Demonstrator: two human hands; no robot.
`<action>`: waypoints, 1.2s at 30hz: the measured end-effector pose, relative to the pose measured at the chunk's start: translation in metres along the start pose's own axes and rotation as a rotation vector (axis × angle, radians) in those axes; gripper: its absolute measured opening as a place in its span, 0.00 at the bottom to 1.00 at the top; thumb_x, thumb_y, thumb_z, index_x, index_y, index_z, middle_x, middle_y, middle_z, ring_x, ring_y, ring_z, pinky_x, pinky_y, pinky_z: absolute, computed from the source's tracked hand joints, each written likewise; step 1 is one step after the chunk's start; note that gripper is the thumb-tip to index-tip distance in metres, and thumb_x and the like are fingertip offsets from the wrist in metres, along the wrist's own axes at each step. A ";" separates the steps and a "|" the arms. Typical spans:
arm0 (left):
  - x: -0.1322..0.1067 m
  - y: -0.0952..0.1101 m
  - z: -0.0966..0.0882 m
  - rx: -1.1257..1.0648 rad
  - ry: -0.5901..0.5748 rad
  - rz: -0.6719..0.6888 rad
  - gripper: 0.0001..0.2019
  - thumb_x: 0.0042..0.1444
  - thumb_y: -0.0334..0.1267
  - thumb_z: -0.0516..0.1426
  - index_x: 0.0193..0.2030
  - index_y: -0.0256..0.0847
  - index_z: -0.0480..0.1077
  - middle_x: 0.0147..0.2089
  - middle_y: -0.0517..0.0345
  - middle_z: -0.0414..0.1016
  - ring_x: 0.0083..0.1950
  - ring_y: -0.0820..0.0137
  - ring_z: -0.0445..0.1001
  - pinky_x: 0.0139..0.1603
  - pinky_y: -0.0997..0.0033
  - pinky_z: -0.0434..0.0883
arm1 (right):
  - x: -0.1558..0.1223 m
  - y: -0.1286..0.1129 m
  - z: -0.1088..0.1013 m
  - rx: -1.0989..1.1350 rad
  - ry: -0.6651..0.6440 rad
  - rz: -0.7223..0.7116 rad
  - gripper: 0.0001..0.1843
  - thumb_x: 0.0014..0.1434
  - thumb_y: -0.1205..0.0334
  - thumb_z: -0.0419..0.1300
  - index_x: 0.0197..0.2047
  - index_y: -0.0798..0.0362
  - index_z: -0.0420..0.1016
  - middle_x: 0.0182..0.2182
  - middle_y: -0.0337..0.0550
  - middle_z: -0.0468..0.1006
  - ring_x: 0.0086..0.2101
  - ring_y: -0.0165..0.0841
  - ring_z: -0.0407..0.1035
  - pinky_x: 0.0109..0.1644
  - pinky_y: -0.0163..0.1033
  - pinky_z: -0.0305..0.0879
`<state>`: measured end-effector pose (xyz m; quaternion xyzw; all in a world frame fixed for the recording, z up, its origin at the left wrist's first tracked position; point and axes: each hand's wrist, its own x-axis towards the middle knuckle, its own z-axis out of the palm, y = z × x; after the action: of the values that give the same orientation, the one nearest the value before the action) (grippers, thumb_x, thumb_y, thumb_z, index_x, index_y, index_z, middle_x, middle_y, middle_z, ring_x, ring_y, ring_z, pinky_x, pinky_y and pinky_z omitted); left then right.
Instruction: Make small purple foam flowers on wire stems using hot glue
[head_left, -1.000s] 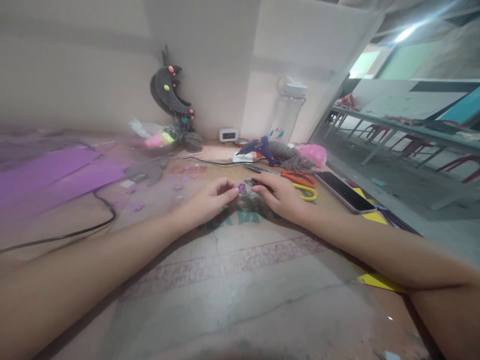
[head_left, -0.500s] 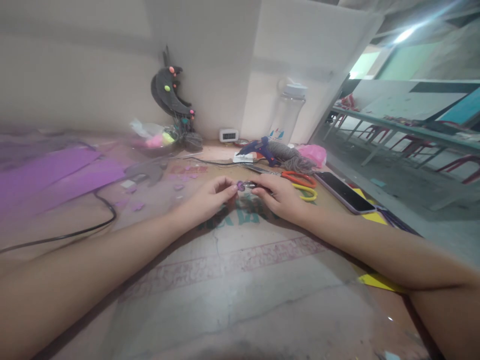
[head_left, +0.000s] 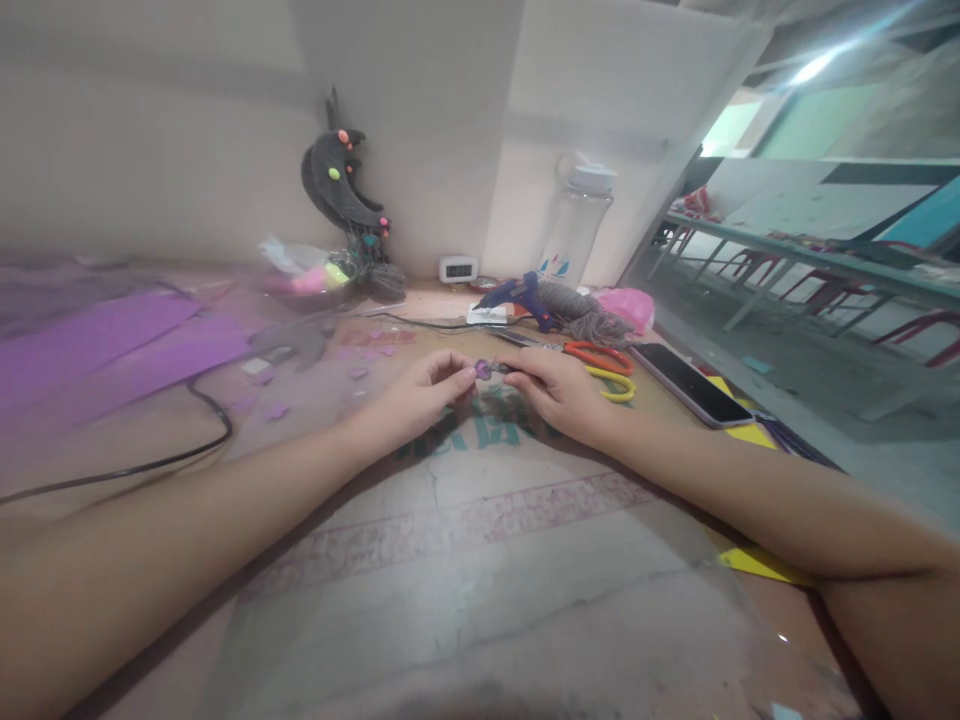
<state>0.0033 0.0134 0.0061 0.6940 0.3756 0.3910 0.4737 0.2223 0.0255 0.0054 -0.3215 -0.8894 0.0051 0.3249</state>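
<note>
In the middle of the table, my left hand pinches a small purple piece between thumb and fingertips. My right hand is closed around a small dark tool with a metal tip; its handle is mostly hidden by the fingers, so I cannot tell its kind. The tip touches or nearly touches the purple piece. Just behind my right hand lie scissors with orange and yellow handles.
Behind the hands are a blue glue gun, grey yarn, a small digital clock and a clear bottle. Purple sheets lie left, a phone right. A black moon decoration hangs on the wall.
The tool's tip and the purple piece have turned slightly between my fingers. Both hands stay in nearly the same place.
</note>
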 end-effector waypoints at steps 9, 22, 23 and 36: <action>-0.003 -0.004 0.001 0.070 0.046 -0.046 0.10 0.61 0.45 0.56 0.36 0.40 0.67 0.28 0.60 0.71 0.27 0.73 0.68 0.27 0.74 0.64 | 0.003 -0.010 0.001 0.265 -0.028 0.384 0.16 0.60 0.52 0.59 0.42 0.56 0.78 0.30 0.42 0.77 0.28 0.31 0.66 0.32 0.35 0.61; -0.003 -0.006 -0.001 0.175 0.005 0.005 0.12 0.60 0.46 0.56 0.40 0.38 0.73 0.30 0.58 0.75 0.29 0.71 0.70 0.30 0.73 0.65 | 0.004 -0.015 0.000 0.489 -0.141 0.532 0.16 0.58 0.49 0.59 0.36 0.55 0.76 0.21 0.34 0.68 0.21 0.26 0.60 0.24 0.32 0.55; -0.002 -0.006 -0.001 0.176 -0.001 0.013 0.12 0.60 0.45 0.56 0.40 0.38 0.74 0.30 0.58 0.75 0.30 0.71 0.70 0.30 0.73 0.65 | 0.004 -0.015 0.000 0.501 -0.136 0.542 0.16 0.58 0.49 0.59 0.36 0.55 0.75 0.21 0.34 0.67 0.20 0.26 0.60 0.23 0.32 0.55; -0.001 0.001 -0.003 0.167 0.025 -0.027 0.18 0.60 0.52 0.54 0.29 0.39 0.72 0.27 0.58 0.72 0.28 0.71 0.68 0.30 0.73 0.64 | 0.005 -0.015 0.001 0.533 -0.130 0.566 0.13 0.58 0.51 0.60 0.35 0.54 0.73 0.21 0.34 0.68 0.20 0.26 0.62 0.22 0.32 0.58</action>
<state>0.0005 0.0131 0.0078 0.7212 0.4220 0.3604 0.4147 0.2102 0.0165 0.0104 -0.4574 -0.7519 0.3453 0.3258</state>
